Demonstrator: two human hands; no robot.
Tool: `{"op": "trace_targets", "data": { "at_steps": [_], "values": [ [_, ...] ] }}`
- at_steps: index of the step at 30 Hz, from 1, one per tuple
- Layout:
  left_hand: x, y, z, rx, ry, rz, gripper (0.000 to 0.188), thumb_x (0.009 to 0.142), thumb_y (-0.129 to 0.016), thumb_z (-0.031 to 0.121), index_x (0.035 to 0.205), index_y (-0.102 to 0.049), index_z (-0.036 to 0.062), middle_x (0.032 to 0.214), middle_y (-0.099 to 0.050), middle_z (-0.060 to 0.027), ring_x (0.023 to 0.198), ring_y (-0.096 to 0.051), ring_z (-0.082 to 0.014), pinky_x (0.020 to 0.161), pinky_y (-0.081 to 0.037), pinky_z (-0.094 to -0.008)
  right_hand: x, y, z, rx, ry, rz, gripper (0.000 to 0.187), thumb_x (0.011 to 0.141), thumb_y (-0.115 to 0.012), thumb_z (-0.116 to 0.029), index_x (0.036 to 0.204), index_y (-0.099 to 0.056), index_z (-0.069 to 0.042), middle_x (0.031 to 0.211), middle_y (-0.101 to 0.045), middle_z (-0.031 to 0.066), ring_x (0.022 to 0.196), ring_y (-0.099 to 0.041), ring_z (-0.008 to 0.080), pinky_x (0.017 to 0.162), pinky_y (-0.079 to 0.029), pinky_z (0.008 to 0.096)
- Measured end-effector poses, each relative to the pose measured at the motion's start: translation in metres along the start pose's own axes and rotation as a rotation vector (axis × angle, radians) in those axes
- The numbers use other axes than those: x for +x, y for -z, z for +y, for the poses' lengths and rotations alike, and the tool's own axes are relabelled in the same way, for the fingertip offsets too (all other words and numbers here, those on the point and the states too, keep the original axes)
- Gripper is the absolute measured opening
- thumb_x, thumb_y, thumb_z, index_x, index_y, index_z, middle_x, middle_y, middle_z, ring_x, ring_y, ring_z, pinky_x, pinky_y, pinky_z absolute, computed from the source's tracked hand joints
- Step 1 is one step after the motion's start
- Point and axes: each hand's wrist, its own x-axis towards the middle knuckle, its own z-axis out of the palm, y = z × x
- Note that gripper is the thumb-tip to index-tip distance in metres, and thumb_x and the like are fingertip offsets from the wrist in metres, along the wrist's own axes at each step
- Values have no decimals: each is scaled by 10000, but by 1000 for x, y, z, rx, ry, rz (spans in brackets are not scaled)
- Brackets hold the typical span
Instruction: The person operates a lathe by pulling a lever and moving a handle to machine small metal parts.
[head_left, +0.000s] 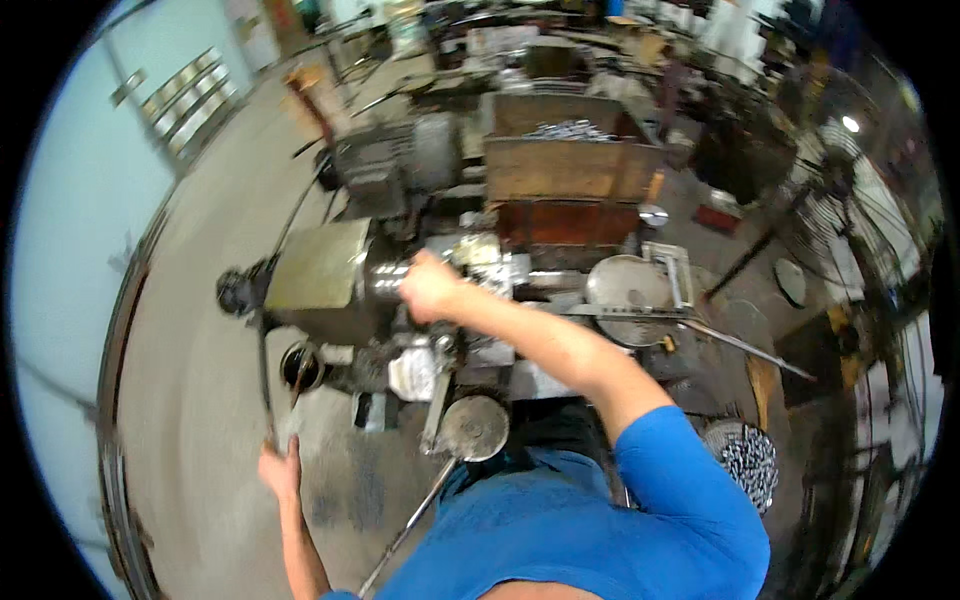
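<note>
A small lathe-like machine with an olive-grey headstock [318,265] stands before me. At the left, my left hand [280,468] is wrapped round the lower end of a long dark lever [264,375], which runs up to the headstock's outer end. My right arm reaches across the machine. The right hand [430,287] is closed beside the shiny round spindle nose [386,281]; whatever its fingers hold is hidden. Just right of that hand is a bright metal fixture [485,262]. A steel shaft [558,281] lies in line farther right.
Behind the machine, a large bin [570,168] holds small metal parts. A motor [400,155] sits behind the headstock. A round plate [628,290] carries a caliper-like tool [680,275]. A basket of small metal pieces [745,462] is at lower right, a dark pot [302,367] below the headstock.
</note>
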Motion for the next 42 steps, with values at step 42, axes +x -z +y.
{"op": "trace_targets", "data": {
  "at_steps": [42],
  "values": [
    [66,-19,9,-847,311,-622,226,843,-598,153,910,-558,-59,663,-582,-123,552,-535,-205,604,-505,-346,-589,-205,10,505,-1501,-523,323,686,-541,-216,926,-639,-22,1019,-621,156,949,-597,283,821,-476,352]
  ]
}}
